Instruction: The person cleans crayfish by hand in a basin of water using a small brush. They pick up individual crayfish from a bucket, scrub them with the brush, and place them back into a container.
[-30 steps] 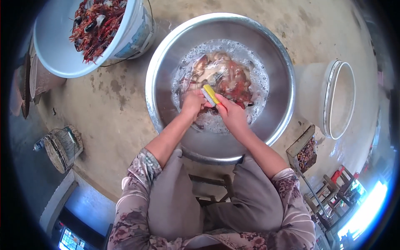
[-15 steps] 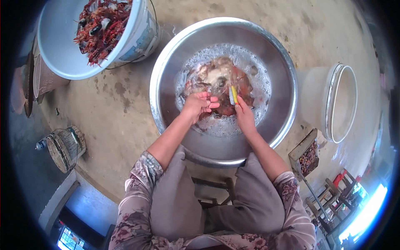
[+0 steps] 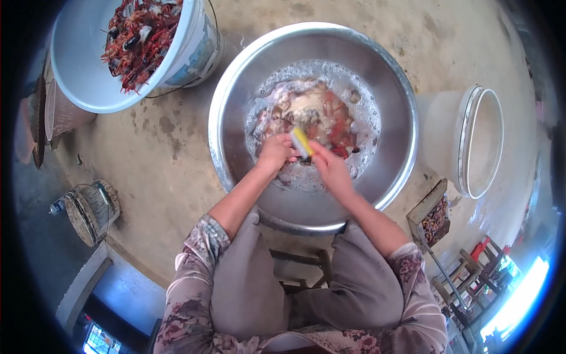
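My right hand (image 3: 333, 170) is closed round the handle of a small yellow scrubbing brush (image 3: 302, 142) with pale bristles. The bristles lie against the fingers of my left hand (image 3: 276, 154), which are bent round a small crayfish, mostly hidden behind the brush. Both hands are over the near part of a wide steel basin (image 3: 377, 65). Foamy, murky water (image 3: 368, 112) fills its bottom, with a heap of reddish and brown crayfish (image 3: 339, 118) in the middle, blurred by the water.
A light blue bucket (image 3: 76, 65) holding red crayfish (image 3: 141, 41) stands at far left. On the right is a whitish bucket (image 3: 448, 135), with a long-handled dustpan (image 3: 433, 221) nearer me. A dirty pail (image 3: 91, 212) sits at left, wooden chairs (image 3: 471, 277) at lower right.
My right hand has moved left, bringing the brush from upright and apart to tilted against my left hand's fingers. My left hand has barely moved. The view has shifted slightly.
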`<action>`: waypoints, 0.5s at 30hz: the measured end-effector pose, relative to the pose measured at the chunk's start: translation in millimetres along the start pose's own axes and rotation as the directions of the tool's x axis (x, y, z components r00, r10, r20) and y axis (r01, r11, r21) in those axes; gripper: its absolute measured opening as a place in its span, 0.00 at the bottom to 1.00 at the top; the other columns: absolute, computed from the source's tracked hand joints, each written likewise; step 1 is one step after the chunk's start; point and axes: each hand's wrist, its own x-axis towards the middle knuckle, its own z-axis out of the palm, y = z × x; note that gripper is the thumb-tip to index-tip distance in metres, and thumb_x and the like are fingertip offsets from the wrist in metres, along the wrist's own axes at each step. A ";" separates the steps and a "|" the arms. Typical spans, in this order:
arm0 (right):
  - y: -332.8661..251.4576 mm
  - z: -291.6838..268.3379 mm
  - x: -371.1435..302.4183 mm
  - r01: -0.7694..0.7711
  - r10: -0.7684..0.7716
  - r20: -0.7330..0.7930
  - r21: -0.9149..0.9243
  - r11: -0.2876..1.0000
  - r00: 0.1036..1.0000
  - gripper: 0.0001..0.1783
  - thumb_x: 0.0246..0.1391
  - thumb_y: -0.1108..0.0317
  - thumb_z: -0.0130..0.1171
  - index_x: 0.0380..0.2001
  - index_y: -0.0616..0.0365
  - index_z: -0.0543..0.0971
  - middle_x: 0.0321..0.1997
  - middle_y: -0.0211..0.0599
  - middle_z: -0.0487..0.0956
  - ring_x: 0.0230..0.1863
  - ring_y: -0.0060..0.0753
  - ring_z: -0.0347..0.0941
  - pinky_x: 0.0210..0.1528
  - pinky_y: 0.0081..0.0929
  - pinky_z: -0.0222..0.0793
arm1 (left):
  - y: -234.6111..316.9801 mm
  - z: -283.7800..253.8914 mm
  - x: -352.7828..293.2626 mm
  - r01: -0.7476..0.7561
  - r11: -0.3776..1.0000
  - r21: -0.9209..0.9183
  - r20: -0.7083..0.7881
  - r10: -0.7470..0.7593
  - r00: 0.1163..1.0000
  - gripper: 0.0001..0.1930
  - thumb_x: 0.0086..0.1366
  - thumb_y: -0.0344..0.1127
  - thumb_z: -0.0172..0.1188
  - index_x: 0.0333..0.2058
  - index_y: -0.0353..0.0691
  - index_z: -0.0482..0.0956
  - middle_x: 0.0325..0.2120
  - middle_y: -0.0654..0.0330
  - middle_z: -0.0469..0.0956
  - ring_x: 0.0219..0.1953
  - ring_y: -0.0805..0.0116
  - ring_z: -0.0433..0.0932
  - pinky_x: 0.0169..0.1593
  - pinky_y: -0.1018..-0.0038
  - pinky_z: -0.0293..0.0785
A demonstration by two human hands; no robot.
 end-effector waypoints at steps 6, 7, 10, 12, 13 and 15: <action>-0.7 -6.7 31.5 -0.087 0.286 -0.101 0.813 0.576 0.953 0.23 0.52 0.71 0.47 0.53 0.60 0.62 0.28 0.26 0.73 0.23 0.12 0.64 0.21 0.11 0.59 | -20.5 -6.0 8.7 -0.233 0.911 0.339 0.090 0.216 0.972 0.14 0.51 0.18 0.44 0.37 0.33 0.70 0.32 0.56 0.75 0.31 0.67 0.76 0.31 0.76 0.70; -11.1 -5.5 35.5 -0.176 0.342 -0.011 0.841 0.511 0.940 0.26 0.50 0.70 0.50 0.54 0.57 0.60 0.23 0.23 0.69 0.15 0.08 0.56 0.14 0.09 0.48 | -35.5 -14.7 13.6 -0.407 0.702 0.585 0.145 0.403 0.904 0.13 0.51 0.18 0.45 0.36 0.34 0.71 0.30 0.55 0.76 0.29 0.65 0.77 0.30 0.73 0.71; 3.7 -9.1 44.5 -0.302 0.383 0.102 0.806 0.509 0.918 0.28 0.47 0.68 0.55 0.53 0.57 0.62 0.22 0.22 0.69 0.12 0.10 0.54 0.11 0.12 0.47 | -3.4 17.4 -15.5 -0.360 0.247 0.899 0.216 0.465 0.859 0.12 0.48 0.20 0.47 0.34 0.35 0.72 0.23 0.51 0.75 0.26 0.57 0.76 0.29 0.64 0.70; 4.4 -5.9 50.1 -0.335 0.424 0.088 0.763 0.553 0.901 0.30 0.43 0.68 0.58 0.52 0.56 0.62 0.21 0.22 0.68 0.12 0.10 0.53 0.11 0.12 0.46 | 4.8 21.9 -23.4 -0.354 0.210 0.911 0.226 0.463 0.857 0.14 0.45 0.21 0.48 0.35 0.34 0.71 0.18 0.46 0.73 0.24 0.49 0.74 0.29 0.59 0.68; 7.6 -6.1 51.5 -0.347 0.415 0.125 0.782 0.519 0.901 0.30 0.43 0.68 0.58 0.52 0.56 0.62 0.20 0.21 0.67 0.12 0.10 0.52 0.11 0.12 0.45 | 8.1 23.5 -25.0 -0.320 0.188 0.929 0.228 0.391 0.892 0.17 0.47 0.23 0.49 0.40 0.35 0.68 0.22 0.47 0.74 0.27 0.52 0.74 0.31 0.61 0.69; 13.6 -4.7 55.1 -0.346 0.356 0.204 0.850 0.398 0.912 0.30 0.45 0.70 0.56 0.53 0.55 0.61 0.18 0.18 0.64 0.12 0.09 0.51 0.11 0.11 0.43 | 8.1 23.2 -25.1 -0.284 0.164 0.945 0.222 0.317 0.922 0.20 0.49 0.25 0.51 0.44 0.35 0.65 0.26 0.47 0.75 0.30 0.54 0.75 0.33 0.63 0.70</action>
